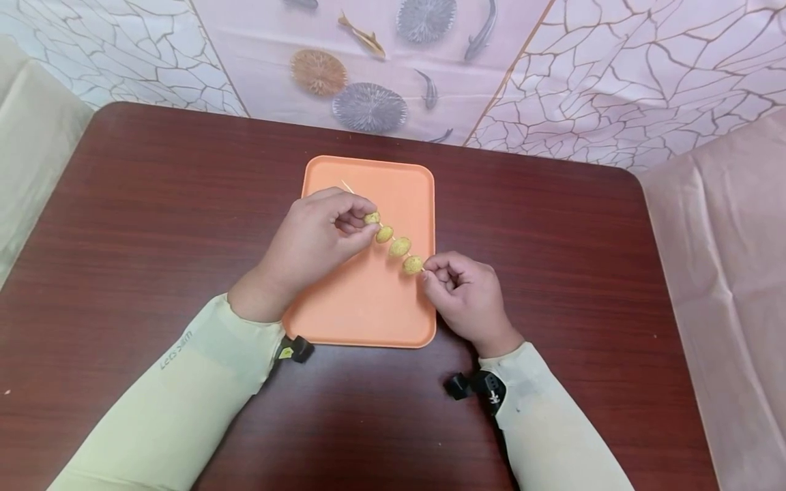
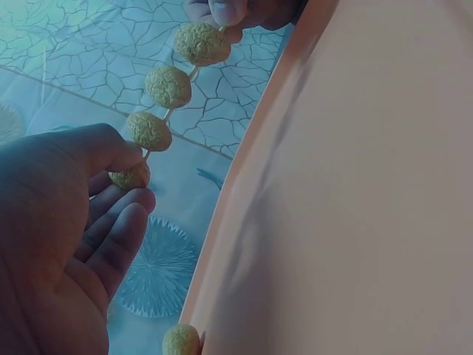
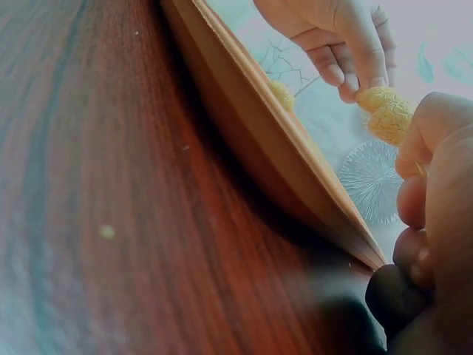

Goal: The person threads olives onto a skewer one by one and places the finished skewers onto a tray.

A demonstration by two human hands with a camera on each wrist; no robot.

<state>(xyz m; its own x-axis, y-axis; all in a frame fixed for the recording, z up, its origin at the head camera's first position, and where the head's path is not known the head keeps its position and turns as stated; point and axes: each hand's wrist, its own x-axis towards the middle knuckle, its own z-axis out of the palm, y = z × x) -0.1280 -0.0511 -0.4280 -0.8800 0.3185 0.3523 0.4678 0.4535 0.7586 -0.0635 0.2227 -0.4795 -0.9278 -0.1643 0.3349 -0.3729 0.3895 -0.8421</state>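
Note:
Several small, wrinkled yellow-green balls (image 1: 400, 246) are threaded, slightly apart, on a thin wooden skewer (image 1: 347, 186) held slantwise above an orange tray (image 1: 356, 307). With thumb and fingers, my left hand (image 1: 322, 232) pinches the ball (image 1: 372, 217) farthest up the skewer, whose bare tip sticks out past that hand. My right hand (image 1: 469, 293) pinches the skewer's lower end, just beyond the last ball (image 1: 412, 264). In the left wrist view the left hand (image 2: 66, 214) grips the end ball (image 2: 131, 176). The right hand (image 3: 436, 192) partly hides the row in the right wrist view.
The tray lies on a dark red-brown wooden table (image 1: 184, 204). Another yellow-green ball (image 2: 181, 340) shows by the tray's rim in the left wrist view. A patterned cloth (image 1: 430, 68) hangs behind the table; a pale cloth (image 1: 724, 239) is at the right.

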